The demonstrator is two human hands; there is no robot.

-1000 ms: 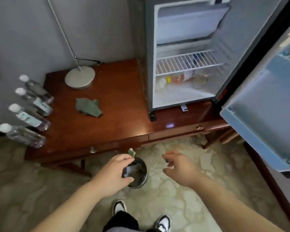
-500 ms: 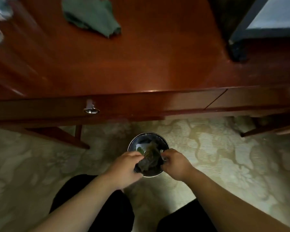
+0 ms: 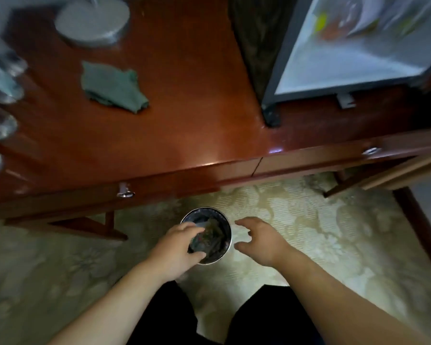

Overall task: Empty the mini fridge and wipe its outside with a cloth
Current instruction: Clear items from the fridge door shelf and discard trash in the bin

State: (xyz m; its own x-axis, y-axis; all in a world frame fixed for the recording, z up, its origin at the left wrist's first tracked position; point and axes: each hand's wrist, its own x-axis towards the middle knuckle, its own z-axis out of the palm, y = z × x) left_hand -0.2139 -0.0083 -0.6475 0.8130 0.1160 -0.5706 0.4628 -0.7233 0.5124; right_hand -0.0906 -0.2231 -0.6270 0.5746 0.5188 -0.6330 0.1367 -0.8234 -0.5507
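A: What is the right grip (image 3: 261, 241) doing?
B: It is letting go of the crumpled wrapper (image 3: 212, 236) in the bin (image 3: 217, 211) and drawing off to the right, fingers spreading.
A: And the view?
B: It is tilting up: the mini fridge (image 3: 274, 78), lamp base (image 3: 92, 21) and bottles (image 3: 0, 82) are coming back into sight.

No text can be read. The bottles (image 3: 1, 79) at the left edge of the table (image 3: 184, 120) carry pale labels, but blur smears them past reading. Inside the fridge (image 3: 346, 66), the packs (image 3: 334, 24) show yellow and red patches, and no wording or brand on them can be told.
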